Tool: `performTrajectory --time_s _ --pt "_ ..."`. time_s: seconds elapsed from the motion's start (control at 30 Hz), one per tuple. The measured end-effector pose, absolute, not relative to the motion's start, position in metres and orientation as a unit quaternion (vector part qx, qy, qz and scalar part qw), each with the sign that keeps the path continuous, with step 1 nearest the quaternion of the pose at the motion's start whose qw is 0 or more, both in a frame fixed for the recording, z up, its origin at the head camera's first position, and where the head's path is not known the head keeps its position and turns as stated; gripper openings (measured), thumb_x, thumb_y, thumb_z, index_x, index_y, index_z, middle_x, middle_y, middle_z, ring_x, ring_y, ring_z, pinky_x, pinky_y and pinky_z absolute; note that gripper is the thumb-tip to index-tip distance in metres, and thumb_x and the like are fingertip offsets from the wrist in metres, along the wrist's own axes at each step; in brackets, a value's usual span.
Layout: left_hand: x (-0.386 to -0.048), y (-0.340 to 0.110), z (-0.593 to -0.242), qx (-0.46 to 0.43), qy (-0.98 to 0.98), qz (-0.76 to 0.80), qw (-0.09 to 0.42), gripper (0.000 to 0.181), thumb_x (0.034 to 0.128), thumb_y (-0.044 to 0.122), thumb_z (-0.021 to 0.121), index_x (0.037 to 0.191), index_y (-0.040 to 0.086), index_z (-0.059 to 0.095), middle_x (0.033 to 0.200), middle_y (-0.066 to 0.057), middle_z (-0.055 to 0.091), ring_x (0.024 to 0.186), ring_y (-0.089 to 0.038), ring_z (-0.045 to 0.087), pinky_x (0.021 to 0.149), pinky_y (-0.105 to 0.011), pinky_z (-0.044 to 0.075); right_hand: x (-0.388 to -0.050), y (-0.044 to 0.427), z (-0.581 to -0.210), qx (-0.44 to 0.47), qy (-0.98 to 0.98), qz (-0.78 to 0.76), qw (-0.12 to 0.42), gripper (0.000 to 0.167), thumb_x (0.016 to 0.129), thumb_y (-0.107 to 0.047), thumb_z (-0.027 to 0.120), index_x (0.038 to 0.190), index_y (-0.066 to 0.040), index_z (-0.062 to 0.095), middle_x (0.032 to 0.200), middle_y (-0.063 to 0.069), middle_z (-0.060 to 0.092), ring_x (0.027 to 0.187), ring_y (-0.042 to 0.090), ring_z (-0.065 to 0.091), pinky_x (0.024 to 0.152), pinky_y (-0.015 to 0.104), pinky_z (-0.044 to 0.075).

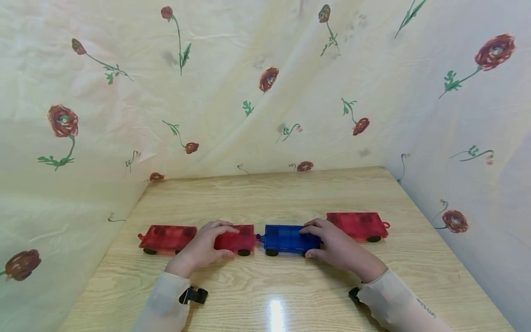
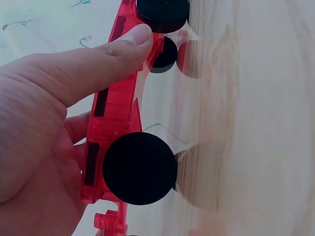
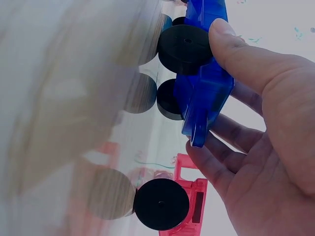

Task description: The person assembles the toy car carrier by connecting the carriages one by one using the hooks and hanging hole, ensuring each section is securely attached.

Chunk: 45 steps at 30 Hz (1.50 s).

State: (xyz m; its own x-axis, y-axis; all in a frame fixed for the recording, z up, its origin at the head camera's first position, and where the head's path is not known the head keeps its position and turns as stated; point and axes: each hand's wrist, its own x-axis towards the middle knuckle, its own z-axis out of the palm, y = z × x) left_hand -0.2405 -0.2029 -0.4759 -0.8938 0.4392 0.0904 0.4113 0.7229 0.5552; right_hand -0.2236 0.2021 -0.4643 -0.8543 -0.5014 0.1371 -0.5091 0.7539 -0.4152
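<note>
My left hand [image 1: 203,246] grips a red translucent toy wagon [image 1: 247,236] near its left end, the thumb on the near side and the fingers behind. In the left wrist view, black wheels show below the wagon's red side [image 2: 115,115]. To its right is a blue toy wagon [image 1: 284,239], its hitch meeting the red wagon's end; whether they are hooked together cannot be told. My right hand [image 1: 336,244] pinches the blue wagon's right end between thumb and fingers. In the right wrist view, its blue hitch [image 3: 198,129] stands apart from another red wagon [image 3: 197,201].
One red wagon [image 1: 172,236] stands left of my left hand, its right end partly hidden. Another red wagon [image 1: 356,225] stands behind my right hand, slightly farther back. All are on a wood-grain table [image 1: 265,193]. Flower-patterned cloth [image 1: 228,92] hangs behind and beside it.
</note>
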Motion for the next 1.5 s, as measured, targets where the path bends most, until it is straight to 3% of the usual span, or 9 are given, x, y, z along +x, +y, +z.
performTrajectory --time_s 0.43,0.7,0.9,1.03,1.3,1.5 --pt "-0.241 -0.2 -0.474 0.23 0.929 0.288 0.022 0.061 0.0823 0.028 0.092 0.137 0.036 0.066 0.15 0.006 0.051 0.143 -0.029 0.042 0.111 -0.061 0.042 -0.223 0.202 -0.463 0.27 -0.937 0.222 0.009 0.058 0.087 -0.037 0.087 0.139 -0.019 0.068 0.148 0.008 0.054 0.136 0.031 0.051 0.107 0.05 0.05" --pt "-0.239 -0.192 -0.467 0.225 0.922 0.312 0.04 0.068 0.0867 0.037 0.088 0.147 0.035 0.059 0.162 0.007 0.04 0.156 -0.048 0.016 0.11 -0.081 0.024 -0.221 0.203 -0.456 0.268 -0.937 0.223 0.029 0.056 0.087 -0.039 0.087 0.137 -0.018 0.07 0.149 0.007 0.055 0.133 0.03 0.055 0.102 0.047 0.054" --pt "-0.239 -0.182 -0.454 0.239 0.908 0.344 0.026 0.071 0.0913 0.041 0.083 0.153 0.038 0.05 0.163 0.003 0.038 0.153 -0.032 0.029 0.112 -0.065 0.04 -0.222 0.216 -0.446 0.252 -0.937 0.235 0.048 0.057 0.087 -0.035 0.088 0.138 -0.016 0.069 0.151 0.008 0.054 0.132 0.033 0.056 0.105 0.053 0.051" --pt "-0.241 -0.177 -0.447 0.24 0.909 0.339 0.003 0.078 0.0917 0.043 0.082 0.159 0.032 0.044 0.164 0.004 0.036 0.15 -0.026 0.035 0.112 -0.057 0.043 -0.224 0.23 -0.444 0.233 -0.94 0.244 0.051 0.059 0.088 -0.035 0.088 0.141 -0.017 0.067 0.152 0.009 0.053 0.138 0.039 0.051 0.107 0.059 0.047" --pt "-0.248 -0.156 -0.439 0.273 0.907 0.321 -0.003 0.078 0.093 0.052 0.077 0.16 0.03 0.044 0.164 0.005 0.036 0.15 -0.026 0.034 0.114 -0.058 0.041 -0.23 0.254 -0.446 0.198 -0.95 0.236 0.06 0.061 0.088 -0.033 0.088 0.141 -0.015 0.066 0.152 0.013 0.053 0.139 0.042 0.048 0.107 0.063 0.045" --pt "-0.253 -0.14 -0.435 0.28 0.906 0.319 0.001 0.073 0.0937 0.045 0.08 0.157 0.034 0.046 0.163 0.003 0.037 0.15 -0.027 0.035 0.113 -0.059 0.042 -0.232 0.265 -0.448 0.182 -0.948 0.257 0.051 0.056 0.09 -0.032 0.086 0.14 -0.016 0.067 0.153 0.014 0.051 0.139 0.044 0.047 0.107 0.066 0.044"
